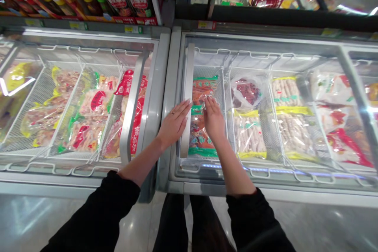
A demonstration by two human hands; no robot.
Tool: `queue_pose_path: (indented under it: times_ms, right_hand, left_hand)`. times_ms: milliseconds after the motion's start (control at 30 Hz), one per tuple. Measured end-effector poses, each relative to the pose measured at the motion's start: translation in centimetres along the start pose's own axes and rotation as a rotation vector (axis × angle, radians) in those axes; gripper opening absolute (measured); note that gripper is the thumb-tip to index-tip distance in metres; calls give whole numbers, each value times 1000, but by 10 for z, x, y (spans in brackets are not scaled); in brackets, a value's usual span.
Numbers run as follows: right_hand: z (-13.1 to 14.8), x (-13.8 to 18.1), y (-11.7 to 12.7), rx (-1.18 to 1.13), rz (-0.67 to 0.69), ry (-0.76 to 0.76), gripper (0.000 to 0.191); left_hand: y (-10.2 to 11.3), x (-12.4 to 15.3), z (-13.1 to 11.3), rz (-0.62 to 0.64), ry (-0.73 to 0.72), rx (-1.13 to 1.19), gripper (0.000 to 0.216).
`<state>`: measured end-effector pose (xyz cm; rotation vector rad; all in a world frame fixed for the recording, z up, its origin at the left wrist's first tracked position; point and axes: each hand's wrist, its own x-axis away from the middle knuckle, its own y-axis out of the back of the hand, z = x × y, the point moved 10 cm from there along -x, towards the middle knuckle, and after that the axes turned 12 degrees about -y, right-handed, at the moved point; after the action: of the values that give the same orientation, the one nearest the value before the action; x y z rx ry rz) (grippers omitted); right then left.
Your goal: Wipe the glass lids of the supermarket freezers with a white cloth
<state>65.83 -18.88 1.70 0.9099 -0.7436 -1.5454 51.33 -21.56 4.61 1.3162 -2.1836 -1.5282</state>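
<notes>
My left hand (175, 124) lies at the pale metal handle strip (185, 134) on the left edge of the right freezer's sliding glass lid. Its fingers are stretched out, with the tips on or just over the strip. To the right, my right hand (214, 120) has its fingers extended and close together, above clear packs with green bands. I cannot tell whether it touches the glass. One reddish-orange pack (203, 86) shows beyond the fingers, and another green-banded pack (198, 128) lies nearer. Neither hand holds anything.
White wire dividers (269, 86) part the freezer; a bagged dark-red item (246, 92) and pale rolls in yellow-edged packs (295, 132) lie there. The left freezer has its own lid handle (131, 114). Shelved bottles (88, 2) stand behind; a grey frame (163, 106) separates the freezers.
</notes>
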Motion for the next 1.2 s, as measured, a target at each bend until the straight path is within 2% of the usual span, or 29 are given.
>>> queue_pose_path:
  times_ms: [67, 133, 233, 333, 400, 467, 567, 633, 733, 833, 900, 1000, 1100, 1200]
  right_hand:
    - [16, -18, -13, -26, 27, 29, 55]
    - [32, -21, -25, -50, 90, 88, 55]
    - [39, 4, -26, -55, 189, 199, 59]
    - [20, 29, -12, -32, 231, 236, 65]
    - [3, 26, -1, -15, 199, 185, 64]
    - [-7, 7, 3, -12, 145, 117, 63]
    - [0, -30, -5, -36, 93, 60, 61]
    - [13, -43, -15, -48, 108, 77, 61]
    - [24, -31, -20, -42, 184, 170, 62]
    - [11, -5, -7, -22, 234, 232, 63]
    - [-6, -2, 5, -3, 211, 199, 62]
    - [-19, -24, 11, -4, 122, 98, 59]
    - [-3, -56, -4, -39, 88, 55, 58]
    - [23, -62, -24, -57, 156, 117, 57]
  left_hand:
    - [6, -15, 13, -24, 45, -19, 54]
    - [11, -35, 29, -54, 73, -35, 52]
    - [13, -65, 51, -59, 43, -48, 50]
    - [8, -83, 64, -21, -17, -44, 49]
    - [7, -86, 68, -19, -45, -35, 50]
    - [7, -84, 68, -37, -66, -34, 51]
    - [7, -81, 67, -38, -66, -46, 52]
    - [7, -80, 67, -27, -58, -48, 53]
    - [10, -81, 65, -33, -71, -40, 53]
    - [10, -81, 65, -32, -71, -38, 53]
    - [10, -81, 65, -27, -65, -38, 53]
    - [10, -80, 66, -23, -50, -33, 54]
    - [9, -80, 67, -15, -36, -24, 55]
    - [10, -81, 66, -14, -45, -24, 55]
